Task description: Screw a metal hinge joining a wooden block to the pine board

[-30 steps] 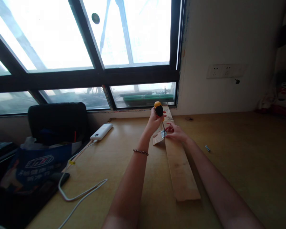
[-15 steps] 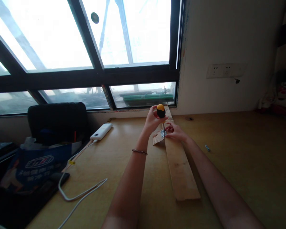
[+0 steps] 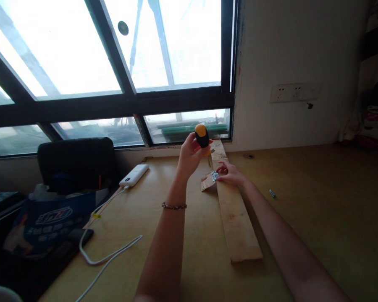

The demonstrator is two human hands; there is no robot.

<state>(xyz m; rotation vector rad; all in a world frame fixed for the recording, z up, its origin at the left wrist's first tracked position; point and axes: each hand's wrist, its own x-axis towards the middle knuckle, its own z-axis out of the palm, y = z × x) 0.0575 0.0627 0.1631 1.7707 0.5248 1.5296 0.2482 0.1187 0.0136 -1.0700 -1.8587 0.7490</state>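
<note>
My left hand [image 3: 190, 156] is closed around the yellow and black handle of a screwdriver [image 3: 202, 136], raised above the work. Its thin shank points down and is partly hidden by the fingers. A small metal hinge [image 3: 214, 175] lies across the edge of a long wooden board [image 3: 237, 226] and a short wood piece [image 3: 208, 183] that slants off to the left. At the hinge, the thumb and fingers of my right hand [image 3: 231, 173] pinch its right side, resting on the board. The screwdriver's tip stands apart from the hinge.
A small metal piece [image 3: 272, 193] lies on the table [image 3: 318, 235] to the right. To the left are a white power bank [image 3: 134, 175] with a white cable [image 3: 108, 256], a blue bag [image 3: 50, 222] and a black chair [image 3: 77, 161]. The window and wall stand behind.
My left hand has lifted the screwdriver up and to the left, off the hinge. My right hand has stayed at the hinge. The view has shifted slightly.
</note>
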